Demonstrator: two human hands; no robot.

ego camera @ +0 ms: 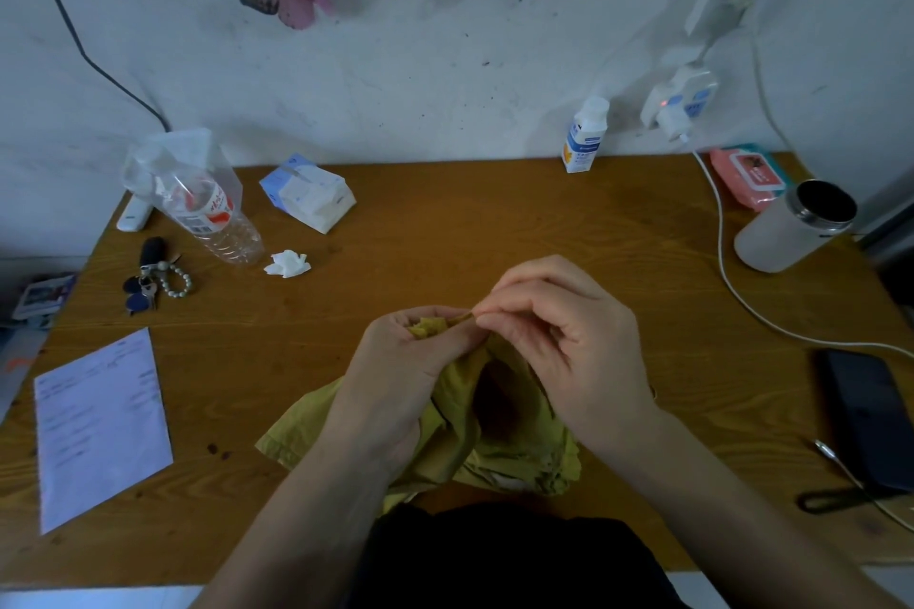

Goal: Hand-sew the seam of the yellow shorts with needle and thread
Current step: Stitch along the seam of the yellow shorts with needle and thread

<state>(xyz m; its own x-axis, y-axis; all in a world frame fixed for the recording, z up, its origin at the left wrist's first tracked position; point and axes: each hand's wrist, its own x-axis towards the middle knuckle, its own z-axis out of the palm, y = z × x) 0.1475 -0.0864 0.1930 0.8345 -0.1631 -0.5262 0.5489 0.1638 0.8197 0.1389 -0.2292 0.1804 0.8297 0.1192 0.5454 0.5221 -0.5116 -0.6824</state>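
Note:
The yellow shorts (465, 435) lie bunched on the wooden table (445, 223) near its front edge, partly lifted between my hands. My left hand (395, 376) grips a gathered fold of the fabric, fingers curled round it. My right hand (564, 336) is just to its right, thumb and forefinger pinched together at the top of that fold. The needle and thread are too small to make out; a thin sliver shows at the pinch.
A sheet of paper (99, 430) lies front left. Keys (153, 282), a plastic bottle (207, 213), a tissue pack (309, 195) and a crumpled tissue (288, 264) sit back left. A flask (796, 225), white cable (732, 282) and phone (870, 415) are right.

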